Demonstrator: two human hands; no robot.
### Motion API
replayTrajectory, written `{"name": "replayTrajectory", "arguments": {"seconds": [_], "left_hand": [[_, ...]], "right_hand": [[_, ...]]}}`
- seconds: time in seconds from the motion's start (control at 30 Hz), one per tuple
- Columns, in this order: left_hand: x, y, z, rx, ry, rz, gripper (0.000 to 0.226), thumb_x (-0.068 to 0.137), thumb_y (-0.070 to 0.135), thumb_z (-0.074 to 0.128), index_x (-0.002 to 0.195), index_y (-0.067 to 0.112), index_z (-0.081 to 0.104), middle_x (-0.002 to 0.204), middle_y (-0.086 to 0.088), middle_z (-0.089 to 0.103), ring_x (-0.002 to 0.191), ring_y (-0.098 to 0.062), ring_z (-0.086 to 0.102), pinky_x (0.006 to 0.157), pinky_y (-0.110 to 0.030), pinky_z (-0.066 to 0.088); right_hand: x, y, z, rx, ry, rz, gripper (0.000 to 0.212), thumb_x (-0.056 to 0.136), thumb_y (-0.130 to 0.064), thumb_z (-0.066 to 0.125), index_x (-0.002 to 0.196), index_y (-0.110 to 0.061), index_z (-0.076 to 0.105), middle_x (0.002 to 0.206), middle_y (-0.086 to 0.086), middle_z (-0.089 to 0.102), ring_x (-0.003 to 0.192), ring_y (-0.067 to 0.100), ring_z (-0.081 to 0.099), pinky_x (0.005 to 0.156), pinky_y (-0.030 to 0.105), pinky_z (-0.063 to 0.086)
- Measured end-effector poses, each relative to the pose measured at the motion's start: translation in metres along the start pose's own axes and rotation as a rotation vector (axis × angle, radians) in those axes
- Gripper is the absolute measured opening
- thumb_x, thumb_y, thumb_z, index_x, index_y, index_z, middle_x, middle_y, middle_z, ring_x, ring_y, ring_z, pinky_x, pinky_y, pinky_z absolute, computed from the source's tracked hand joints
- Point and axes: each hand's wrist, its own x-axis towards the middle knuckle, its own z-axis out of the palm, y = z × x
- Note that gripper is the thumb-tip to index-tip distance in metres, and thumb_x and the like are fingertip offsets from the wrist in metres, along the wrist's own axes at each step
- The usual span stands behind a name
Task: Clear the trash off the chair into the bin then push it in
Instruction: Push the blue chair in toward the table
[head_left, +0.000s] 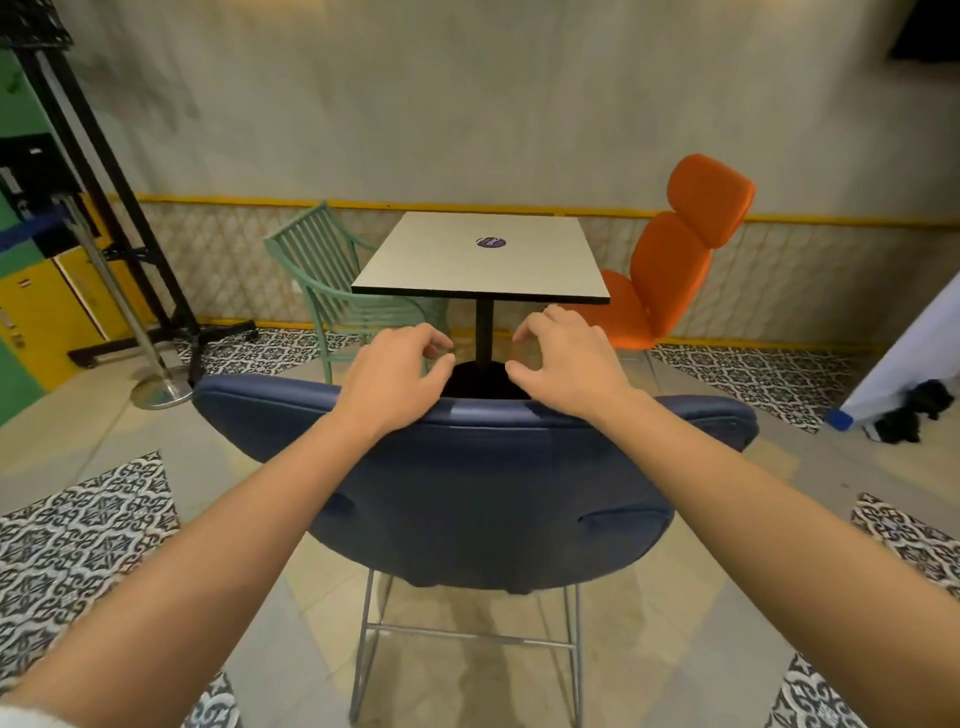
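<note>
A dark blue padded chair (483, 499) on a grey metal frame stands with its back toward me, facing the small square table (483, 260). My left hand (400, 371) and my right hand (561, 364) reach over the top edge of the backrest, wrists at the edge, fingers loosely curled and holding nothing. The backrest hides the seat. No trash and no bin show in view.
A mint green slatted chair (322, 270) stands left of the table and an orange padded chair (670, 260) right of it. A black stand (130, 218) and a chrome post base (161, 389) sit at left. White fabric (914, 353) hangs at right.
</note>
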Motion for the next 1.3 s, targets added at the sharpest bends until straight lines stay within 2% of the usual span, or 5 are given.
{"name": "replayTrajectory", "arguments": {"seconds": [0.17,0.3,0.63,0.83,1.3], "left_hand": [[-0.024,-0.007,0.002,0.136,0.015,0.054,0.03,0.093,0.045,0.041,0.09,0.025,0.063,0.082,0.008,0.065,0.081,-0.017,0.057,0.064,-0.032,0.044],[-0.032,-0.008,0.006,0.3,0.047,0.074,0.044,0.095,0.044,0.034,0.067,0.019,0.058,0.058,0.003,0.052,0.06,-0.021,0.051,0.048,-0.029,0.021],[-0.021,-0.006,0.019,0.38,0.273,0.155,0.042,0.083,0.03,0.037,0.047,0.014,0.052,0.041,-0.002,0.046,0.037,-0.024,0.04,0.05,-0.016,0.001],[-0.002,-0.01,0.031,0.403,0.319,0.174,0.039,0.079,0.028,0.039,0.046,0.014,0.052,0.04,-0.001,0.046,0.037,-0.02,0.034,0.052,-0.013,0.001],[0.072,-0.025,0.069,0.391,0.298,0.177,0.038,0.081,0.028,0.035,0.05,0.012,0.052,0.043,-0.003,0.048,0.04,-0.023,0.037,0.047,-0.019,0.008]], "right_hand": [[-0.027,-0.013,0.015,-0.006,-0.045,0.017,0.036,0.089,-0.05,0.045,0.108,-0.021,0.056,0.108,-0.001,0.055,0.101,0.018,0.053,0.08,0.035,0.043],[-0.035,-0.015,0.02,-0.029,-0.084,0.048,0.041,0.093,-0.055,0.031,0.09,-0.024,0.058,0.092,-0.003,0.056,0.085,0.018,0.055,0.064,0.03,0.036],[-0.028,-0.005,0.024,-0.215,0.032,-0.095,0.043,0.095,-0.049,0.031,0.069,-0.02,0.048,0.068,-0.006,0.045,0.066,0.014,0.042,0.052,0.028,0.023],[-0.01,0.008,0.03,-0.207,0.044,-0.079,0.045,0.094,-0.047,0.033,0.073,-0.016,0.057,0.068,-0.005,0.048,0.065,0.015,0.046,0.051,0.028,0.028],[0.048,0.053,0.051,-0.198,0.161,-0.013,0.04,0.088,-0.038,0.033,0.071,-0.013,0.059,0.063,-0.004,0.044,0.059,0.015,0.042,0.045,0.022,0.01]]}}
